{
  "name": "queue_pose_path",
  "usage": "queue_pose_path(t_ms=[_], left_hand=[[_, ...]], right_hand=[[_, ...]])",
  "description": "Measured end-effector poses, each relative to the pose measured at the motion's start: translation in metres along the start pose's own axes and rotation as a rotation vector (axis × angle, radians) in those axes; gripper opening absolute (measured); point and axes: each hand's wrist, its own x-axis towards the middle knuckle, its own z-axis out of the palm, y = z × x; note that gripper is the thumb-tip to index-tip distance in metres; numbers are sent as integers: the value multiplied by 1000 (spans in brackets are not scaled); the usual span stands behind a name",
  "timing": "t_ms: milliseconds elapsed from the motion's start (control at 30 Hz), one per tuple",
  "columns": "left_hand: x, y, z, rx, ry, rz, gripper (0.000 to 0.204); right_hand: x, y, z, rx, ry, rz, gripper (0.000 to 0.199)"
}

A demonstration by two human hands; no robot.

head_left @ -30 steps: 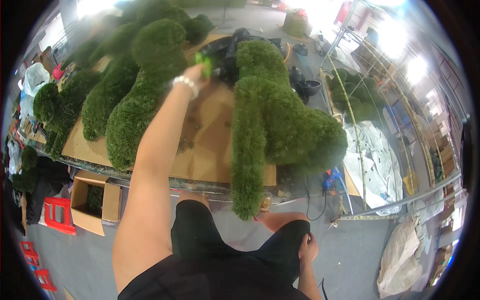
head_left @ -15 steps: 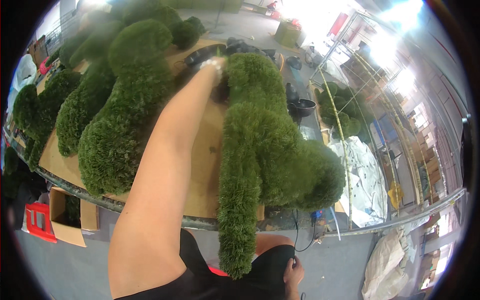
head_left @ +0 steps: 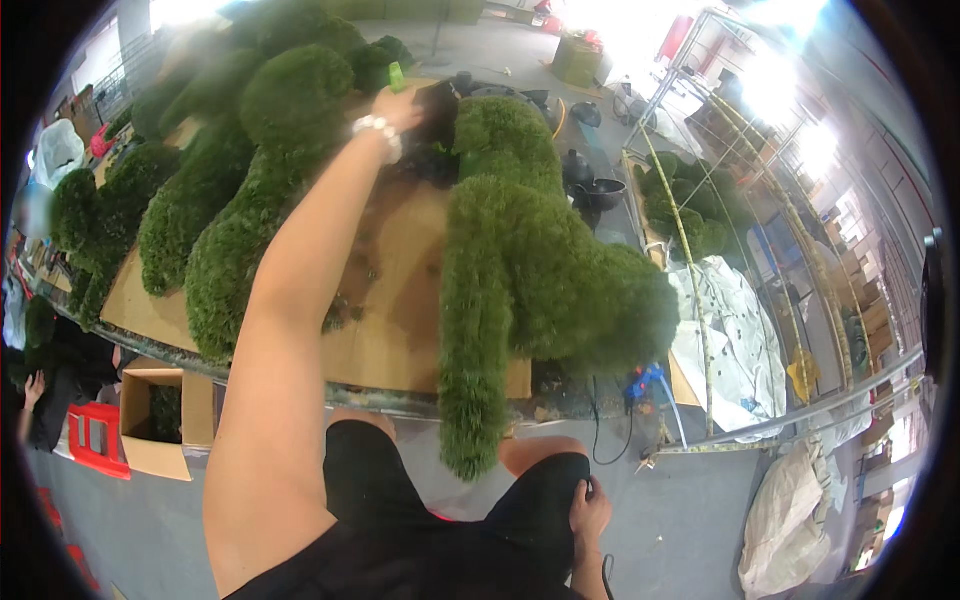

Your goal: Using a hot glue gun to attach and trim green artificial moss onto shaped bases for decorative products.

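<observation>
Stretched far forward over the table, my left hand (head_left: pixel 398 110) wears a pale bead bracelet (head_left: pixel 378 138). Its fingers are closed on a bright green handle-like object (head_left: pixel 396 77); the rest of that object is hidden. A black bundle (head_left: pixel 436 108) lies right beside the hand. Just right of my arm lies a figure covered in green artificial grass (head_left: pixel 510 230), one long limb hanging over the table's near edge. My right hand (head_left: pixel 590 512) rests by my right thigh, fingers curled, with a small dark thing at its thumb that I cannot make out.
More grass-covered shapes (head_left: pixel 230 270) stand at the left on a cardboard sheet (head_left: pixel 395 350). Below are an open carton (head_left: pixel 160 455) and a red stool (head_left: pixel 98 440). Another person's hand (head_left: pixel 34 388) shows at far left. Black bowls (head_left: pixel 600 193) and a metal frame (head_left: pixel 690 260) are at right.
My left hand has moved leftward and farther away from the grass figure, and the green object now shows clearly above it. My right hand stays by my thigh. The whole view has shifted slightly.
</observation>
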Motion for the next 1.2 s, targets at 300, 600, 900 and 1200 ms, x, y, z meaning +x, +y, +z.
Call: queue_pose_path(t_ms=[300,600,900,1200], left_hand=[[-356,31,-93,-91,-395,-338,27],[-531,-32,-92,249,-672,-534,25],[-548,-100,-76,1002,-1032,-249,32],[-504,-230,-101,488,-455,-420,42]], right_hand=[[-21,16,3,115,95,-235,46],[-59,-76,22,778,-535,-839,43],[-78,-125,102,892,-1005,-769,56],[-32,-100,136,969,-852,-205,29]])
